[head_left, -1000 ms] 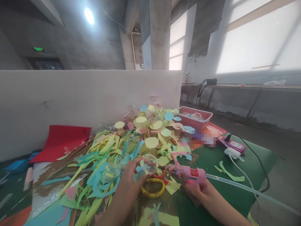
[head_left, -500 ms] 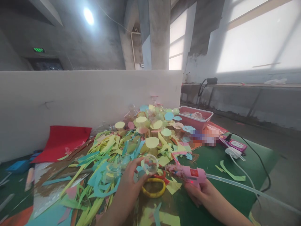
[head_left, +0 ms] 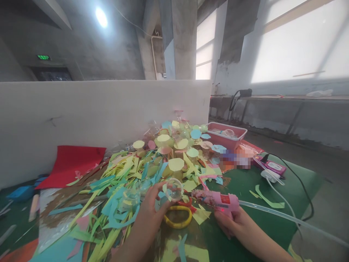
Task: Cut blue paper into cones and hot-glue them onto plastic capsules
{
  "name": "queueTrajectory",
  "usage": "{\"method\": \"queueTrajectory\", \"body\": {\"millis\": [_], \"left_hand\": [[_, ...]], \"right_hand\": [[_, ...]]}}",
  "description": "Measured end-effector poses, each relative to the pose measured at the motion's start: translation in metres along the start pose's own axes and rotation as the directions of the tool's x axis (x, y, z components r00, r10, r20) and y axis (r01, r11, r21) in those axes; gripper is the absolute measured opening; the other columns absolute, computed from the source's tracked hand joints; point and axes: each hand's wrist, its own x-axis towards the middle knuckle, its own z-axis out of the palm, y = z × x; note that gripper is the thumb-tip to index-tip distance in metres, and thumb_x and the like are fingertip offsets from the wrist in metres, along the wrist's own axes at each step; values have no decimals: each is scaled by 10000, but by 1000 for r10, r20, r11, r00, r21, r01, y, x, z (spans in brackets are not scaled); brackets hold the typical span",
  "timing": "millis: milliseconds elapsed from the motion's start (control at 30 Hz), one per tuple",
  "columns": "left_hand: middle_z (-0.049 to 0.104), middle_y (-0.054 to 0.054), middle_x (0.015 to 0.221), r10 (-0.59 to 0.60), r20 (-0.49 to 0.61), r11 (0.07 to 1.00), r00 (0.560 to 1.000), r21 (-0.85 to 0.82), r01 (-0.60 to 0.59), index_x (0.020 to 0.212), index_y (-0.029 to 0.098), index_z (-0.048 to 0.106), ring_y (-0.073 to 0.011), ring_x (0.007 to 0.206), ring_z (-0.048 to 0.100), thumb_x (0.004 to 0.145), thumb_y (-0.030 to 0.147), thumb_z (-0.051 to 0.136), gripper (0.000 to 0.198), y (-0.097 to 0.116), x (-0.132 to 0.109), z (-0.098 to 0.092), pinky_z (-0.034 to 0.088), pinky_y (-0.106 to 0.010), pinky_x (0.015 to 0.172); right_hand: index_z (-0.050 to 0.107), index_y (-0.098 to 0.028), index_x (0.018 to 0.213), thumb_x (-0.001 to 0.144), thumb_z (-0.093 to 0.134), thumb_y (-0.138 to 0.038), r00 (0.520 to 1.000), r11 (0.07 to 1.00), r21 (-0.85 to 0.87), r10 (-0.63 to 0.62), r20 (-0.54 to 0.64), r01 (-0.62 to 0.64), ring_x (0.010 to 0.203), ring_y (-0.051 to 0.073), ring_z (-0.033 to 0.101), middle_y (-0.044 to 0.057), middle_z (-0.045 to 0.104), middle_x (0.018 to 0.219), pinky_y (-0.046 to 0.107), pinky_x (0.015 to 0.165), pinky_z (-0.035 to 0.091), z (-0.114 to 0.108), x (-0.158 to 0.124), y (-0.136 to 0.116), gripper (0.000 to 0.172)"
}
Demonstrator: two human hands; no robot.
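My left hand (head_left: 153, 205) is closed on a clear plastic cup (head_left: 175, 190), its round rim turned toward me. In my right hand (head_left: 231, 220) is a pink hot glue gun (head_left: 219, 201), with a long clear glue stick (head_left: 268, 210) running out of its back to the right. The gun's nozzle points left and lies close to the cup; whether they touch I cannot tell. Below the cup lie yellow-handled scissors (head_left: 177, 217). Cut paper strips (head_left: 120, 182) in yellow, green and blue are heaped beside my left hand.
Behind my hands, several clear cups topped with coloured paper discs (head_left: 176, 164) crowd together. A pink basket (head_left: 227, 136) stands at the back right, near a power adapter (head_left: 271, 176) with cables. Red sheet material (head_left: 72, 163) lies at the left, before a white partition (head_left: 103, 109).
Almost nothing differs. The cup in my left hand and the glue gun tip have shifted very slightly; both hands keep their hold.
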Motion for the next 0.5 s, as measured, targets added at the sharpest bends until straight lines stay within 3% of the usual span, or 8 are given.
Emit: {"method": "queueTrajectory", "body": {"millis": [400,500], "left_hand": [[644,-35,996,-13,-21,1000,1000,27,14,1140,265,599,-236,853,586,791,485,567,414,3,0,-2,469,-322,729],[642,-34,986,-6,-41,999,999,35,7,1162,268,593,-235,838,593,795,486,569,428,2,0,-2,474,-318,709]], "right_hand": [[502,-206,697,822,476,-702,1000,1000,16,-11,24,10,481,114,367,-62,414,496,249,510,313,0,1,-8,512],[558,-189,776,823,429,-728,999,998,51,-26,35,24,461,121,388,-62,426,463,254,517,331,-1,0,-12,556]]}}
